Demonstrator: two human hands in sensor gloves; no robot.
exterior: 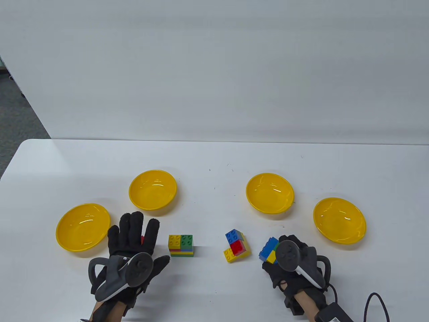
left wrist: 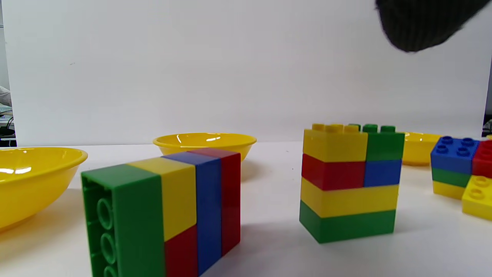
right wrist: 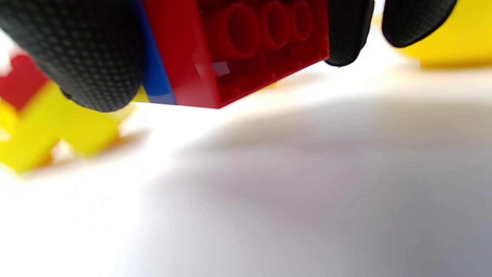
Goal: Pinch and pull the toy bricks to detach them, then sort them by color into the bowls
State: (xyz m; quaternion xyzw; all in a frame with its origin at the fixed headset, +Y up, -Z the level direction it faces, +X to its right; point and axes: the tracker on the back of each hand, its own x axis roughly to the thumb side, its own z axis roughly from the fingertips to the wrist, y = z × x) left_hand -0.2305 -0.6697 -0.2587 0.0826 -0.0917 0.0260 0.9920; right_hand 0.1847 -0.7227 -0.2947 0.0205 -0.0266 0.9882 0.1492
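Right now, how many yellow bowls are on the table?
4. Far-left bowl beside the left hand, one behind it, one right of centre, and the far-right bowl. All look empty.

Four yellow bowls (exterior: 82, 227) (exterior: 152, 190) (exterior: 269, 193) (exterior: 339, 220) sit on one white table (exterior: 214, 157). Four brick clusters (left wrist: 161, 215) (exterior: 181, 245) (exterior: 236, 246) (exterior: 270, 250) are counted across the views (one lies mostly hidden under a glove). Two gloved hands (exterior: 134, 241) (exterior: 295, 265) each carry one tracker (exterior: 125, 271) (exterior: 296, 260).
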